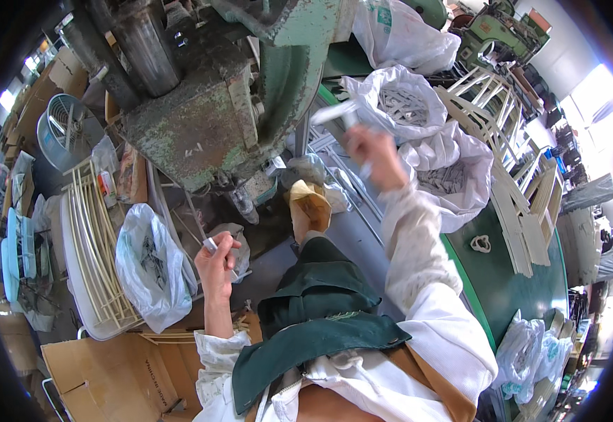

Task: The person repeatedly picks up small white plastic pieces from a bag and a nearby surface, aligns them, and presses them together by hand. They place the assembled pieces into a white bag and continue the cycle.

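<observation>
My left hand (218, 264) is closed, with a small whitish piece (210, 245) at its fingertips, below the green press (194, 119). What kind of piece it is, I cannot make out. My right hand (380, 158) is raised beside the open white sacks and smeared by motion. A pale, flat, angled strip (338, 112) sticks out beyond its fingers, and the hand seems closed on it. Nearest to that hand are a white sack of light metal-like strips (401, 105) and a second sack of similar parts (450, 176).
A green-topped table (510, 281) on the right bears stacked cream frames (524, 232) and small plastic bags (521, 352). To the left stand a tray of long curved cream strips (95, 246), a plastic bag of parts (151, 267) and an opened cardboard box (116, 373).
</observation>
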{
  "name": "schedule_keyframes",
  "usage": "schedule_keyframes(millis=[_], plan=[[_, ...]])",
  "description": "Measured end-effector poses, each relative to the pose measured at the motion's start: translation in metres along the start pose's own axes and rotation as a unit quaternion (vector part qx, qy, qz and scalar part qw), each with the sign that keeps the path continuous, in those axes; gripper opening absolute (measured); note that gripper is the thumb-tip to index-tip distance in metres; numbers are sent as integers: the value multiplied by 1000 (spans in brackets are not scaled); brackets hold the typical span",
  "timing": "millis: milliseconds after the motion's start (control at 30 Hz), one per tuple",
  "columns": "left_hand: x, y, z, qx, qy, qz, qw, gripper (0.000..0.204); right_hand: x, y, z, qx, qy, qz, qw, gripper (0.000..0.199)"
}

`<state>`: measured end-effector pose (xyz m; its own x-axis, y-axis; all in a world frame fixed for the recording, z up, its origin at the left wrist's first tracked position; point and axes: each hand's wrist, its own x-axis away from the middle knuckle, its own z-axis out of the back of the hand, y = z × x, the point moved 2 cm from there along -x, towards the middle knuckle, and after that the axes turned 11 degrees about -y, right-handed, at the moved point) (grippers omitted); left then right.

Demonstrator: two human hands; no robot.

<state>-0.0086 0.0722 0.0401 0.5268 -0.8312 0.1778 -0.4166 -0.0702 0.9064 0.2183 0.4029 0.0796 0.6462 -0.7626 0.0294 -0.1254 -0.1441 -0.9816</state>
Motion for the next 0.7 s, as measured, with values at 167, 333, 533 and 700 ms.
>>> schedule_keyframes(millis=[167, 333, 533, 700], plan=[[-1, -33, 2, 281, -95, 56, 953, 35, -31, 10, 64, 55, 94, 24, 994, 28], [-6, -16, -28, 216, -41, 81, 972, 40, 42, 8, -146, 40, -276, -51, 959, 21], [-20, -16, -17, 271, -112, 77, 953, 42, 30, 38, -193, 4, -273, -71, 959, 14], [-30, -20, -23, 270, -94, 74, 956, 37, 26, 51, -193, -14, -242, -90, 966, 19]])
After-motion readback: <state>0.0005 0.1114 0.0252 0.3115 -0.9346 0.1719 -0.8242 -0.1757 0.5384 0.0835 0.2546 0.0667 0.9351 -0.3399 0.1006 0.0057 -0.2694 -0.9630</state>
